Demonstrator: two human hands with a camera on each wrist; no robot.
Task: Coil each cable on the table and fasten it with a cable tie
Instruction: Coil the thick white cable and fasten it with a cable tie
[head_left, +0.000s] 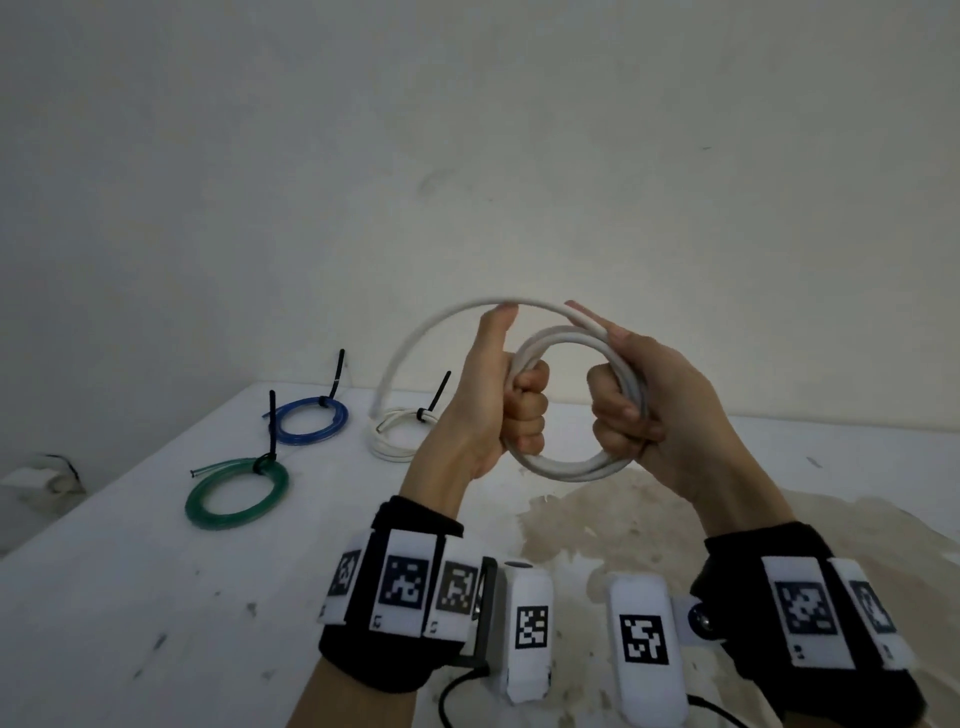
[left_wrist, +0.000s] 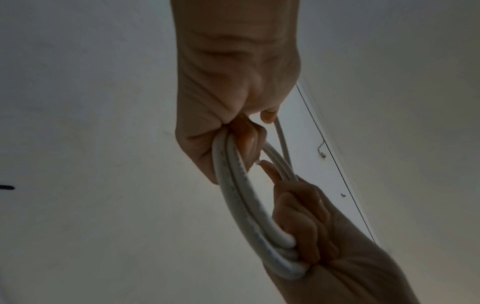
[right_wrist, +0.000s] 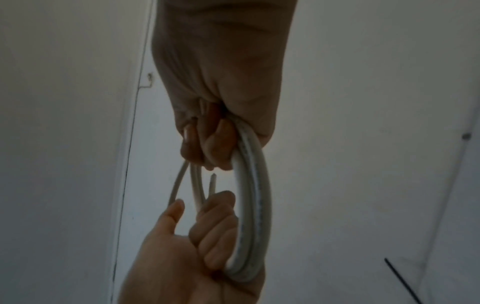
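Both hands hold the white cable coil up above the table: left hand fisted round its left side, right hand round its right. Loose tail arcs over the left thumb. Tied blue coil, green coil and white coil lie far left.

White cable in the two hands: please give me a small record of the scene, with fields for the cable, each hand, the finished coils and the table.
cable in hand: white cable, coiled in loops, one free tail arching up and left
left hand: grips the coil's left side
right hand: grips the coil's right side
tie on this coil: none visible
finished coils: green coil, blue coil, white coil, each with a black tie
table: white, stained
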